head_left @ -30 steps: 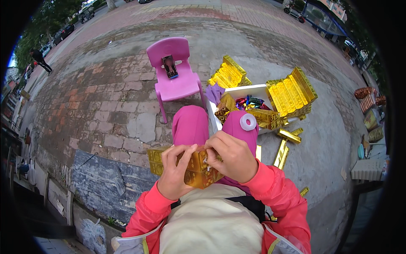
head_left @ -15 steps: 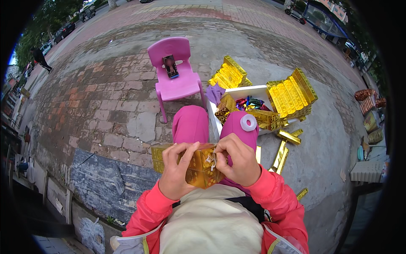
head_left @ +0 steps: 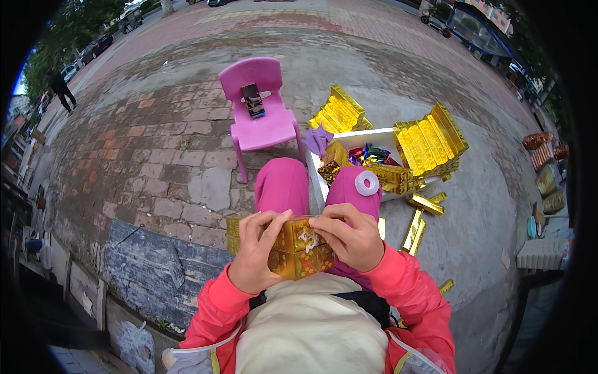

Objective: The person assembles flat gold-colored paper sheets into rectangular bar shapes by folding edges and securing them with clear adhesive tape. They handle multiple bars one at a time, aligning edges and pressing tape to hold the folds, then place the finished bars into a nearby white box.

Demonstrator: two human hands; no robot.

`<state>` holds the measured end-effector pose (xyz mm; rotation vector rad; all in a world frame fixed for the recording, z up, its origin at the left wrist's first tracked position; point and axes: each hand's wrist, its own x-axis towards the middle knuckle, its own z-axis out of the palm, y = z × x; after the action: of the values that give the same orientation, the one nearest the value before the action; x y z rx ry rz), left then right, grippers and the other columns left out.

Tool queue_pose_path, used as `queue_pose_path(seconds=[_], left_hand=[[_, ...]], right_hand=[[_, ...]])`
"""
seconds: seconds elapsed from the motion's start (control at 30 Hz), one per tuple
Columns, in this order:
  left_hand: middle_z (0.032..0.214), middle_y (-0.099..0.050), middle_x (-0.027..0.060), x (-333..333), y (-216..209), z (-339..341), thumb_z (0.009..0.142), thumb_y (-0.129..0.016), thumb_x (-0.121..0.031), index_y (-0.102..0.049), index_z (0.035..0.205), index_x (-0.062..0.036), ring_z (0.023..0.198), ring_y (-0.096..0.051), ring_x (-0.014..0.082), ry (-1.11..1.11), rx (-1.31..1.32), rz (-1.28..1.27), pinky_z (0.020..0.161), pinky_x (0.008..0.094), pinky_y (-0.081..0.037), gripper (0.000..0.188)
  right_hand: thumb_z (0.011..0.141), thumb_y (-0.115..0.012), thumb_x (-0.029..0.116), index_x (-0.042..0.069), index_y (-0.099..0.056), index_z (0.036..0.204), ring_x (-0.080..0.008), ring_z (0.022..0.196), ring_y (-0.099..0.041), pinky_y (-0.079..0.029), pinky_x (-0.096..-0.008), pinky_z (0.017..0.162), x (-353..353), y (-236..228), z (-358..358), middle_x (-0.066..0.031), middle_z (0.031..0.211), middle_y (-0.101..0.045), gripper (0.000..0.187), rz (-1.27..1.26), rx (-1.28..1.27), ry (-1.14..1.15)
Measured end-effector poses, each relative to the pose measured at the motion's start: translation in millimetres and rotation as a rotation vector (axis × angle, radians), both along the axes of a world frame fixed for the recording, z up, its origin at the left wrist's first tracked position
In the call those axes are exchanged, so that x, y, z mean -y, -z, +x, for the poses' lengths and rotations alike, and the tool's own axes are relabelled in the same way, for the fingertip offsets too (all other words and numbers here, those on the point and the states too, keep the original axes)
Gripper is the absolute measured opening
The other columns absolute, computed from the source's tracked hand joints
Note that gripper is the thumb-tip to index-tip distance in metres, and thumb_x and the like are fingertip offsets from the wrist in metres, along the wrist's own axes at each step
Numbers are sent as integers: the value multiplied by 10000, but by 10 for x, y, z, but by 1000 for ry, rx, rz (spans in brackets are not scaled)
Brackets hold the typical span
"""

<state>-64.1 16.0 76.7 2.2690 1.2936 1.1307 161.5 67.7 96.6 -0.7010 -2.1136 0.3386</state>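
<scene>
A gold foil-paper block (head_left: pixel 298 262), boxy and patterned, rests over my lap. My left hand (head_left: pixel 256 252) is closed round its left side, thumb and fingers gripping the top edge and near face. On the face toward me sits a crinkled white strip (head_left: pixel 307 239); whether it is tape or string I cannot tell. My right hand (head_left: pixel 350 240) has its fingertips pinched together at the block's upper right edge, just beside the white strip; what lies between them is hidden. A white tape-like roll (head_left: pixel 367 183) lies on my right knee.
Ahead stands a pink plastic chair (head_left: pixel 265 129) with a phone-like black item (head_left: pixel 253 100) on its seat. A white box (head_left: pixel 374 134) holds colourful foil pieces and gold blocks. Gold folded stacks (head_left: pixel 430 142) rise at its right; gold bars (head_left: pixel 414 234) lie on the ground.
My right fingers have shifted slightly up and left along the block's top edge, uncovering more of its right side. The block is turned a little more toward me.
</scene>
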Motion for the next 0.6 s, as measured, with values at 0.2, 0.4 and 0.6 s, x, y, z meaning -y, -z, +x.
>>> queue_pose_path(seconds=[0.2, 0.4, 0.6], left_hand=[[1289, -488, 160, 9, 10, -32, 626, -922, -298, -476, 1485, -79, 1204, -436, 364, 35, -9, -55, 1063, 465, -369, 992], [1295, -479, 168, -10, 39, -21, 623, -922, -276, -473, 1491, -88, 1209, -432, 372, -93, -24, -22, 1060, 471, -374, 995], [1301, -477, 164, -28, 57, 24, 611, -928, -258, -480, 1484, -86, 1214, -434, 374, -125, -18, 38, 1049, 467, -391, 995]], right_hand=[[809, -740, 39, 49, -634, 986, -272, 719, -658, -541, -369, 600, -70, -33, -8, -88, 902, -600, 207, 58, 134, 1], [797, -715, 38, 50, -559, 921, -306, 688, -629, -532, -393, 584, -49, -46, -48, -101, 861, -546, 200, 1, 219, 5], [784, -687, -23, 21, -524, 978, -332, 727, -632, -535, -393, 604, 38, -54, -54, -143, 943, -567, 256, -87, 51, -58]])
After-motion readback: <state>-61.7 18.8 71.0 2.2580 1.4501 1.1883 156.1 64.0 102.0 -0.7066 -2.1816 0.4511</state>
